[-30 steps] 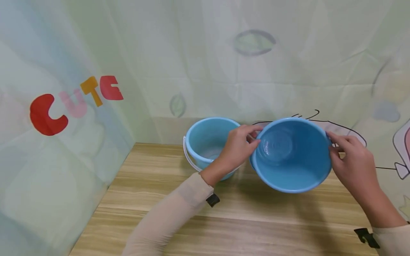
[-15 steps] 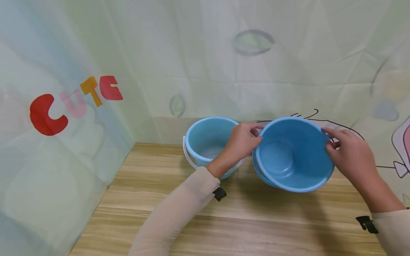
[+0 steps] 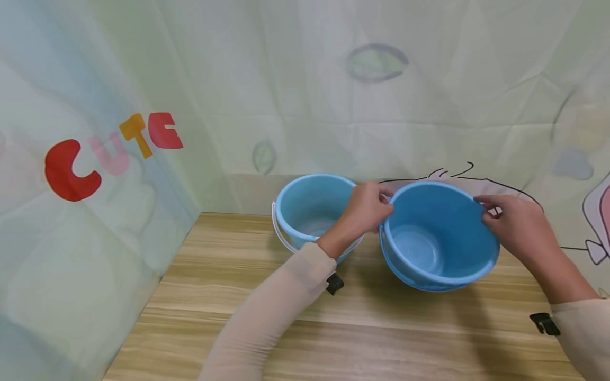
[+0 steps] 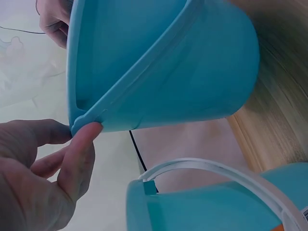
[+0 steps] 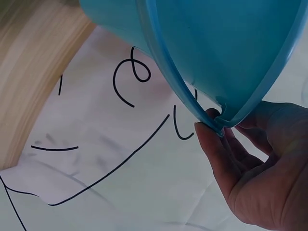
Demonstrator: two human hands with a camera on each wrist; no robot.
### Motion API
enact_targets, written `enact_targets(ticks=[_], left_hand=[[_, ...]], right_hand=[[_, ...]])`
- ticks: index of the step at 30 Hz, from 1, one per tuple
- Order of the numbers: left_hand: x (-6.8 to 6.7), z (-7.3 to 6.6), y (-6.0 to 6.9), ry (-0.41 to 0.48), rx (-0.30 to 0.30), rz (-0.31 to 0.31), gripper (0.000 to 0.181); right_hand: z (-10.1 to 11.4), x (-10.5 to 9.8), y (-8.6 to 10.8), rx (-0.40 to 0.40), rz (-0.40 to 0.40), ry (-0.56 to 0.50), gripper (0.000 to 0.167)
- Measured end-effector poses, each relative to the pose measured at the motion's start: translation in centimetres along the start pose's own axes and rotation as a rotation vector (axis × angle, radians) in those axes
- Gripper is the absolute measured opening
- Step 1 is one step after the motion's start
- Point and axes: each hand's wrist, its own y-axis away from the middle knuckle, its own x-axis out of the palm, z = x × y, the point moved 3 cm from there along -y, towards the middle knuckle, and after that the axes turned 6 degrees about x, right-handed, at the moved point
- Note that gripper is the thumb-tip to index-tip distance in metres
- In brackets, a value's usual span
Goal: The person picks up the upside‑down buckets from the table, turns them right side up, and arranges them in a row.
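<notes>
My left hand (image 3: 364, 207) and right hand (image 3: 519, 225) hold a blue bucket (image 3: 440, 235) between them, each pinching one side of its rim. Its mouth tilts toward me and nothing lies inside. In the left wrist view, my left thumb and fingers grip the rim where the blue handle (image 4: 144, 65) joins. The right wrist view has my right hand (image 5: 264, 159) pinching the opposite handle joint. Left of it, a second, lighter blue bucket (image 3: 310, 203) stands upright on the table, its white handle (image 3: 282, 233) hanging down. My left forearm crosses in front of that bucket.
A wood-grain table (image 3: 229, 280) extends beneath both buckets. Behind it hangs a pale green printed cloth (image 3: 305, 95), with coloured letters (image 3: 73, 172) on its left part. The cloth comes down close behind the buckets.
The held bucket has tipped a little more upright, with its mouth turned further upward, and has shifted slightly right. Both hands keep their hold; the left hand has moved slightly right. The other bucket stays put.
</notes>
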Motion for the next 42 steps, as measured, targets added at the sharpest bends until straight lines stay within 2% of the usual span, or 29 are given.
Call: enact_targets(ticks=[7, 13, 18, 21, 27, 35, 39, 42], left_hand=[[0.4, 0.2, -0.2, -0.067, -0.010, 0.013, 0.023], [1.0, 0.8, -0.5, -0.137, -0.023, 0.033, 0.010], [1.4, 1.1, -0.8, -0.192, -0.001, 0.044, 0.040], [1.6, 1.2, -0.9, -0.227, 0.010, 0.047, 0.049], [1.9, 1.5, -1.3, -0.276, 0.010, 0.029, 0.052], [2.4, 1.6, -1.6, -0.344, 0.077, -0.020, 0.052], [2.6, 1.9, -1.8, -0.353, 0.057, -0.015, 0.052], [2.6, 1.9, -1.9, -0.383, 0.054, -0.008, 0.051]], right_hand=[[-0.4, 1.3, -0.3, 0.065, 0.098, -0.005, 0.038], [-0.5, 1.9, -0.6, 0.076, 0.146, -0.002, 0.039], [-0.7, 2.4, -0.8, 0.076, 0.171, 0.005, 0.039], [-0.9, 2.6, -1.0, 0.075, 0.174, 0.018, 0.039], [-1.1, 3.0, -1.3, 0.090, 0.198, 0.019, 0.040], [-1.6, 3.4, -1.6, 0.115, 0.202, 0.029, 0.041], [-1.6, 3.6, -1.7, 0.131, 0.208, 0.032, 0.042], [-1.7, 3.7, -1.6, 0.132, 0.182, 0.032, 0.042]])
